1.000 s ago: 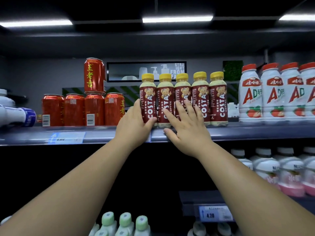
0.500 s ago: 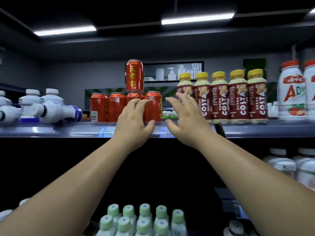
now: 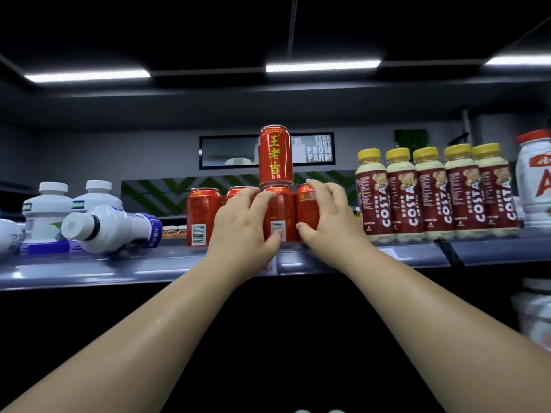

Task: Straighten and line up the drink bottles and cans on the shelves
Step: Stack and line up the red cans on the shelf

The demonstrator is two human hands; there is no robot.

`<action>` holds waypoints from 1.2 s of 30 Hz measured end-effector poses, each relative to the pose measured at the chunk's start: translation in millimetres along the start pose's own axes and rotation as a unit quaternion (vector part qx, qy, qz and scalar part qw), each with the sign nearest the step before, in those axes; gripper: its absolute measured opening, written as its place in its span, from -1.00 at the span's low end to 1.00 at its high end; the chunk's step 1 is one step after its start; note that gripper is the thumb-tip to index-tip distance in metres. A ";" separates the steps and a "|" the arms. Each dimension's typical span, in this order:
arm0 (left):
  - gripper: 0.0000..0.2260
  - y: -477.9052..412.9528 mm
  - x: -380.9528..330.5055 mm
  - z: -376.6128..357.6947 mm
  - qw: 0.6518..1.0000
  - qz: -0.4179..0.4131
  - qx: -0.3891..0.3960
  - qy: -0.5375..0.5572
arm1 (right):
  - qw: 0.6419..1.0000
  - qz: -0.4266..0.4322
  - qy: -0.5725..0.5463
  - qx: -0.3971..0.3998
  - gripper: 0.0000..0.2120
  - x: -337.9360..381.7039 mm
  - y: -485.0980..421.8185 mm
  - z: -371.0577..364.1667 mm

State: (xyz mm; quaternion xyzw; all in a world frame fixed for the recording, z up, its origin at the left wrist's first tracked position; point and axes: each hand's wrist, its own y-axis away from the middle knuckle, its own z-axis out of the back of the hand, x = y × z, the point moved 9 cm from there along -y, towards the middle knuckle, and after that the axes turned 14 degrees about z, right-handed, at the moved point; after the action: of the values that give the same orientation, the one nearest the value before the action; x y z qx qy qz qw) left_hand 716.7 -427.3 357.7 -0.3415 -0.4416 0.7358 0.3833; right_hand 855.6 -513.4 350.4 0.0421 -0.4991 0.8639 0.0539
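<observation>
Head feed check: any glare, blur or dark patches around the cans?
Head view: ceiling light strips blow out white; red cans are lit and sharp, labels readable; below the shelf is near black; wide-angle lens bows the shelf edge.

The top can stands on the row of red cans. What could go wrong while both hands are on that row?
1. The left hand and right hand touch the red cans under the top can; shifting them may topple it.
2. It could fall off the shelf or hit the lying white bottle.

Dim, ceiling strip lights, soft, edges bowed
</observation>
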 end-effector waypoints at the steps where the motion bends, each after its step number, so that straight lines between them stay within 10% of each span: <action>1: -0.42 -1.0 0.0 -2.4 1.000 -0.005 -0.005 -0.010 | 1.000 -0.017 -0.005 0.005 -0.17 -3.0 1.0 -4.1; 9: -0.40 4.6 -3.8 -26.2 0.999 -0.012 -0.021 -0.048 | 0.994 -0.107 0.014 0.016 0.17 -27.5 3.6 0.9; 36: -0.46 9.5 -0.7 -24.7 0.997 0.008 -0.015 -0.069 | 0.994 -0.058 0.088 0.025 -0.03 -34.7 10.7 23.7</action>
State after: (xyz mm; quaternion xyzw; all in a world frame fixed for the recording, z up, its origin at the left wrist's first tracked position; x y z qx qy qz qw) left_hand 735.3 -421.4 339.8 -0.2992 -0.4755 0.7538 0.3408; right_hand 889.0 -541.0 348.7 -0.0037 -0.4673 0.8719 0.1463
